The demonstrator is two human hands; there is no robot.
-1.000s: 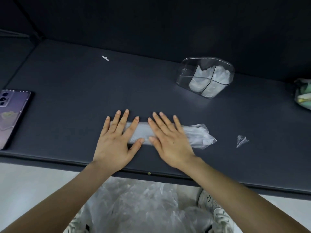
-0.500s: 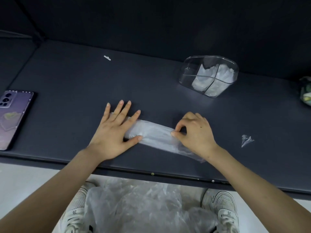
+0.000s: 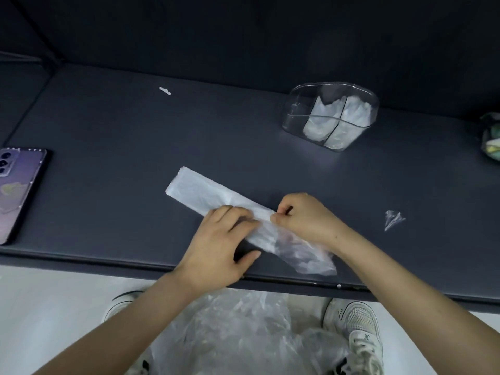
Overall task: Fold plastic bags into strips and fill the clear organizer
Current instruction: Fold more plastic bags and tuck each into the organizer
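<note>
A clear plastic bag folded into a long strip (image 3: pixel 205 194) lies slanted on the dark table, its flat end pointing far left and its crumpled end near the front edge. My left hand (image 3: pixel 220 246) rests on the strip's middle with fingers curled over it. My right hand (image 3: pixel 303 216) pinches the strip's upper edge right beside the left fingers. The clear organizer (image 3: pixel 297 115) stands at the back right, with folded bags in three of its compartments and the far-left one bare.
A purple phone (image 3: pixel 16 190) lies at the left edge. A small scrap of plastic (image 3: pixel 393 219) sits to the right, a tiny white piece (image 3: pixel 165 90) at the back. A green-and-white object (image 3: pixel 491 139) is at the far right. A heap of plastic bags (image 3: pixel 243 334) lies below the table.
The strip has swung to a slant, its right end nearer the table's front edge. My left hand left the strip's left end and came to its middle, beside my right hand's pinch.
</note>
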